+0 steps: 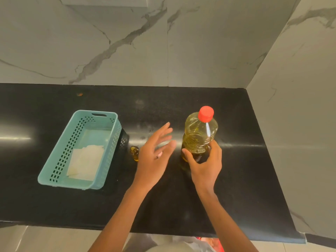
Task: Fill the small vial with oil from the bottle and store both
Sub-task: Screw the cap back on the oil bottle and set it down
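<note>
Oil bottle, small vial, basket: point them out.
oil bottle (198,135), head view, on its clear body.
small vial (134,153), head view, on its amber side.
basket (62,151), head view, on its left wall.

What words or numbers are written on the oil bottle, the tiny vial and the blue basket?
No text can be read in this picture.
oil bottle: no label shows; its red cap is plain.
vial: too small to tell.
teal basket: no writing shows; the white paper in it looks blank.
</note>
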`<action>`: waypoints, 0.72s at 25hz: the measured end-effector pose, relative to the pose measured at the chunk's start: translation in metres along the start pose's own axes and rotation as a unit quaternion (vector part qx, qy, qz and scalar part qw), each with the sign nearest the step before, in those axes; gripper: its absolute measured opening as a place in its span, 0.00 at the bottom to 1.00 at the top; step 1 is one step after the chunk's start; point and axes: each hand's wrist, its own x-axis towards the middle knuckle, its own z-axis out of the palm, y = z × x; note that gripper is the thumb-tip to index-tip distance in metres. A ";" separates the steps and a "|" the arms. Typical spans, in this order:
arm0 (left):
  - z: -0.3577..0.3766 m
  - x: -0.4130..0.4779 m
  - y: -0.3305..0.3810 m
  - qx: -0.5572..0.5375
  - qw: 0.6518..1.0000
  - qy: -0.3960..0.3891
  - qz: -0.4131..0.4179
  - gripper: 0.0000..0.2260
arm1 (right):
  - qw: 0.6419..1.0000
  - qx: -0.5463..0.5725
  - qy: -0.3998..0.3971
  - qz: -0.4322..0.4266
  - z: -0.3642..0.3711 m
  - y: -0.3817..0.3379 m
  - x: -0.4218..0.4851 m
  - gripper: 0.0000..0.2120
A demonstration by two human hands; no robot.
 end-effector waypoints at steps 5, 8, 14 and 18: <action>-0.055 -0.048 -0.037 0.015 0.994 0.096 -0.043 0.15 | 1.000 0.009 0.008 -0.011 0.024 0.003 0.034 0.34; -0.077 -0.064 -0.057 0.030 0.988 0.126 -0.083 0.13 | 1.000 0.013 0.008 -0.010 0.040 0.001 0.061 0.33; -0.088 -0.067 -0.077 0.044 0.984 0.138 -0.100 0.12 | 1.000 0.001 0.026 0.009 0.063 -0.005 0.097 0.33; -0.087 -0.062 -0.079 0.043 0.984 0.157 -0.077 0.15 | 1.000 -0.007 0.022 0.021 0.070 -0.004 0.110 0.35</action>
